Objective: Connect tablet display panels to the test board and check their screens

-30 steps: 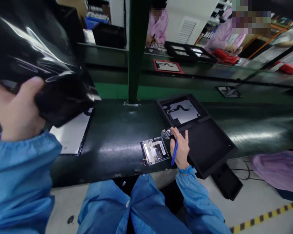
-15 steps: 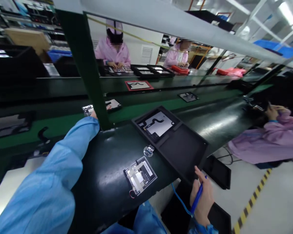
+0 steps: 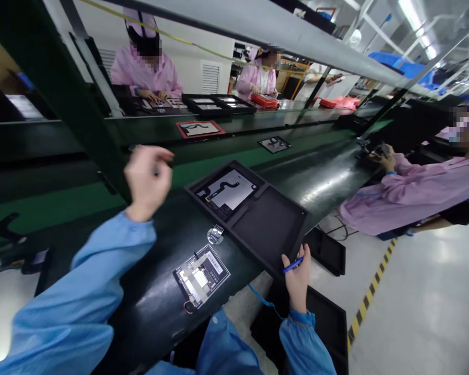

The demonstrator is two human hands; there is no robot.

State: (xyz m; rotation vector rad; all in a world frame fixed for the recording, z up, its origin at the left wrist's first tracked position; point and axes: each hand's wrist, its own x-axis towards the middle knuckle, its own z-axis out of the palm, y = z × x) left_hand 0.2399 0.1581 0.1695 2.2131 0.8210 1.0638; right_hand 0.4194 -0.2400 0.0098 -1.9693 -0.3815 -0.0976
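Observation:
My left hand (image 3: 148, 179) is raised over the far edge of the bench, smeared by motion. Its fingers are loosely curled, the forefinger apart from the thumb, with nothing visible between them. A blue pen (image 3: 293, 264) lies across my right hand (image 3: 298, 276), held in by the thumb, while the fingertips rest at the near right corner of a black two-part tray (image 3: 245, 220). In the tray's far left compartment is a screen panel (image 3: 234, 190) with a black flex cable. Left of the tray sit an opened device with a circuit board (image 3: 201, 277) and a small round metallic piece (image 3: 215, 234).
A green post (image 3: 58, 78) slants down at the left. On the green conveyor lie a red-framed panel (image 3: 200, 128) and another panel (image 3: 274, 144). Co-workers in pink sit opposite and at the right. Black trays (image 3: 328, 252) stand low at the right.
My left hand has drawn back from a device on the conveyor, behind the post. My right hand has turned, still with the pen, and now touches the tray corner. The view has shifted right.

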